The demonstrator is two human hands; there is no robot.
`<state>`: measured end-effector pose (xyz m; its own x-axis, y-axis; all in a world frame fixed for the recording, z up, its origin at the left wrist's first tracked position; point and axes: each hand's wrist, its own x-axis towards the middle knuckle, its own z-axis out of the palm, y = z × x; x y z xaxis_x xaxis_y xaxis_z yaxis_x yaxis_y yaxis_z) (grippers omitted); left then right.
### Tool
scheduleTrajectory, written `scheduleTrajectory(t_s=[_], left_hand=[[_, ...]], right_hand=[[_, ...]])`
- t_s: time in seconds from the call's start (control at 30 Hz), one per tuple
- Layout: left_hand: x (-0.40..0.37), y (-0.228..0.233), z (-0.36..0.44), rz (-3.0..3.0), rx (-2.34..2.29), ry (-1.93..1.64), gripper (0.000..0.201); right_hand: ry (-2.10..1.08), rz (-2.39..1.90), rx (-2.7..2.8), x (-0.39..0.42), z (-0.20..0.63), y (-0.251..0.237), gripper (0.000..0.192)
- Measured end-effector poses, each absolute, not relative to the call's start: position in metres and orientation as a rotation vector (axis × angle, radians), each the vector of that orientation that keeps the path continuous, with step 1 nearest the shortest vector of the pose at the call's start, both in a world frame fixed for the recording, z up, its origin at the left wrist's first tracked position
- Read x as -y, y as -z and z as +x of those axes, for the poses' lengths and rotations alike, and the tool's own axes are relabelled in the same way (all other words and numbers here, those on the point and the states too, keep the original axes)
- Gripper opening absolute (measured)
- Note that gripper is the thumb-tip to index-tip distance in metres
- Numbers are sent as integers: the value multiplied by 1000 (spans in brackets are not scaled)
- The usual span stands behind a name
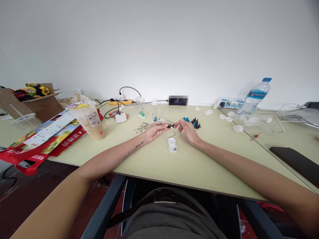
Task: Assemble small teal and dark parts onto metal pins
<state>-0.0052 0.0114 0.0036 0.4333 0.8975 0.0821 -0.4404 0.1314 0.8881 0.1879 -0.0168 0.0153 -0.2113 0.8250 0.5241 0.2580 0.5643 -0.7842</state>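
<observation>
My left hand (156, 130) pinches a small black part (170, 125) between thumb and fingertips; it is too small to name surely. My right hand (188, 130) is close on the other side, its index fingertip at the part's end and its fingers loosely bent and apart. Just below lies an L-shaped hex key (172, 135). Two small round white caps (171, 141) sit nearer me, the front one holding tiny metal bits. Beyond my right hand are a cluster of black pieces (196, 123) and some blue pieces (185, 119). Thin metal pins (142, 127) lie scattered left of my left hand.
Clear tubes (141, 108) with green-ended tools stand at the back. A drink cup (89, 121) and a red bag (59, 136) are on the left. At right are a water bottle (255, 96), a power strip (228, 103), white caps (238, 128) and a dark phone (296, 162).
</observation>
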Motion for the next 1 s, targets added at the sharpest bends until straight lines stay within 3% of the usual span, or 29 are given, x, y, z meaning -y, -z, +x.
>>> scheduleTrajectory(t_s=[1.0], left_hand=[[-12,-3,-6,1025,-562,-1039,19]], right_hand=[[-662,-926,1744,16,187,-15,64]])
